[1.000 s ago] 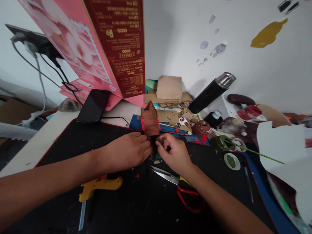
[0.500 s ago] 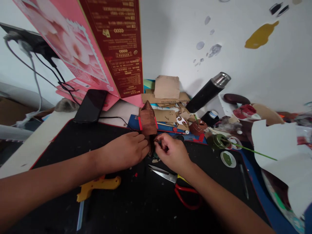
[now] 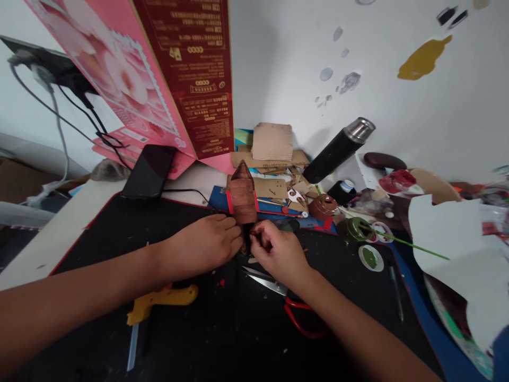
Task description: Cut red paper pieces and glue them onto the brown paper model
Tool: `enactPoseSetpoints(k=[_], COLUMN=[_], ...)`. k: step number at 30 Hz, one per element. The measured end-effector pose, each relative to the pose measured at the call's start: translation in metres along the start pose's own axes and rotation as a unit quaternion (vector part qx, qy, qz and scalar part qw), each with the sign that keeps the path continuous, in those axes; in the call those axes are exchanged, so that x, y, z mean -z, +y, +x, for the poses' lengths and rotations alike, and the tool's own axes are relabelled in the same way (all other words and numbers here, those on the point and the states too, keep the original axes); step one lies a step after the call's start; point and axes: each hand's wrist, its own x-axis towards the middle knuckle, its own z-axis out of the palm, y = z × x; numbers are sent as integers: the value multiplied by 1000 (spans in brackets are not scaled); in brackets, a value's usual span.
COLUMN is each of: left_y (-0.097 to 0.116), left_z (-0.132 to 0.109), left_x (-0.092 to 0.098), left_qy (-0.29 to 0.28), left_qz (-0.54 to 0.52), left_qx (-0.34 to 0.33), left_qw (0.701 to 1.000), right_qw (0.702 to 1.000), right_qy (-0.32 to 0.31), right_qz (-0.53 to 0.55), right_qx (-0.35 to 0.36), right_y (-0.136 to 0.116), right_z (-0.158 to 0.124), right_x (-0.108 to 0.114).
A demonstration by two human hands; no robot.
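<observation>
A brown boat-shaped model (image 3: 244,200) with pointed ends and red strips along both sides lies in front of me, its near part dark and partly covered by my fingers. My left hand (image 3: 217,239) is closed, knuckles up, its fingers gripping the left side of the model's near end. At the right side of that end, my right hand (image 3: 280,249) is closed in a pinch; a small dark brown bit shows at its fingertips, too small to name. Scissors (image 3: 274,285) with red handles lie below my right hand, partly under the forearm. A yellow glue gun (image 3: 163,301) rests below my left forearm.
Behind the model are cardboard scraps (image 3: 272,142) and a leaning black thermos (image 3: 338,151). To the right stand a brown paint jar (image 3: 323,206), a green paint jar (image 3: 355,229) with a brush, and a pen (image 3: 396,292). A phone (image 3: 149,171) lies at the left, by a tall box (image 3: 191,79).
My right fingertips have shifted slightly left against the model's near end. My left hand has hardly moved and keeps its grip.
</observation>
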Motion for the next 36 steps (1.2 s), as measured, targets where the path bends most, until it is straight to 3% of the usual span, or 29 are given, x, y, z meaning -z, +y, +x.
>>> enactPoseSetpoints(k=[14,36], left_y=[-3,-3], left_z=[-1,-1], left_x=[1,0], left_qy=[-21,17], left_qz=[-23,-12], left_qx=[12,5], left_qw=[999,1000], right_qw=[999,999], right_qy=[5,-1], right_qz=[-45,-38], right_qx=[28,-2], right_y=[-1,-4], right_z=[-6,-6], right_x=[-4,-1])
